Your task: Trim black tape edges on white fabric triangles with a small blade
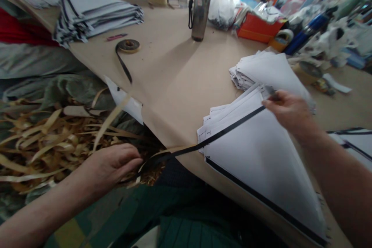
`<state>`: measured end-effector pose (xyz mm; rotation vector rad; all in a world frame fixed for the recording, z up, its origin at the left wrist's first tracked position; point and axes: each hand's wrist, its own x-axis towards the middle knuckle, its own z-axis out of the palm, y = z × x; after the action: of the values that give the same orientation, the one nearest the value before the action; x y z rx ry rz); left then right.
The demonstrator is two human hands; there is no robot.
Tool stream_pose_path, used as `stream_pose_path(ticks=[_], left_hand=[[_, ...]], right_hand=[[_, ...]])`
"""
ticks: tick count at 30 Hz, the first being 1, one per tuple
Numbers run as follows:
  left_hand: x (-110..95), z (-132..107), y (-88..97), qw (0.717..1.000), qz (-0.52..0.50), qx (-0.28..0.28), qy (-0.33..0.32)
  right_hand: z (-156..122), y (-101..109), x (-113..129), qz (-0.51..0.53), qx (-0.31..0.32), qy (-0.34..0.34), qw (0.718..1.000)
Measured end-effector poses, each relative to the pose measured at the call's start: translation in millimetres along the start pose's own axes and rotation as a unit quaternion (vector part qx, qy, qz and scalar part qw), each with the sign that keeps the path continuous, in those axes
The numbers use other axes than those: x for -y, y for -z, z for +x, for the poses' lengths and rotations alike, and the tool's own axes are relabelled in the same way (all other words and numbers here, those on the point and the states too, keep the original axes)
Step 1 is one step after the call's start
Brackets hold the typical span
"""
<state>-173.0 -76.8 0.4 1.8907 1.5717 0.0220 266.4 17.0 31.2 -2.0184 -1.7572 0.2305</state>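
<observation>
- The black tape (229, 128) ran in a long straight line from lower left to upper right, from the table edge up across the top sheet.
- Its long axis lay slanted along the upper edge of that sheet, and its lower end hung past the edge of the table (174, 69).
- Your left hand (112, 164) was below the table edge, with the fingers closed around the lower end of the tape, where a pale backing strip curled away.
- Your right hand (289, 110) was at the upper end of the tape, with the fingers pinched together there; a small dark tool seemed to be under them, but it was too blurred to be sure.
- The tape looked thin, flat and matt black, pulled tight between your two hands.
- The top sheet belonged to a stack of white sheets (261, 159), which had one more black line along its lower edge.
- You had one tape roll (128, 45) lying flat further away on the table, with a loose black tail.
- I counted one more pile of white sheets (270, 71) behind your right hand and one grey pile (95, 15) at the far left.
- One dark bottle (202, 6) stood upright in the far middle.
- Many tan paper strips (55, 139) lay in a heap near your left hand.
</observation>
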Motion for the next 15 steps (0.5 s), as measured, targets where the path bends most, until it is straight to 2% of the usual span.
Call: stream_pose_path(ticks=[3,6,9,15], left_hand=[[-40.7,17.7,-10.7,0.99,-0.106,-0.007,-0.092],[-68.9,37.6,-34.1,0.985,-0.107,-0.031,-0.129],[-84.9,49.0,-48.4,0.991,-0.035,-0.043,-0.12],[-100.8,52.1,-43.5,0.991,0.055,-0.05,-0.108]], right_hand=[[-46.6,-25.4,70.6,-0.052,0.154,0.128,0.978],[-79.2,-51.3,111.8,-0.151,0.183,0.18,0.955],[-87.6,-60.0,116.1,-0.177,0.171,0.166,0.955],[-92.2,-35.7,96.2,-0.013,0.204,0.102,0.974]])
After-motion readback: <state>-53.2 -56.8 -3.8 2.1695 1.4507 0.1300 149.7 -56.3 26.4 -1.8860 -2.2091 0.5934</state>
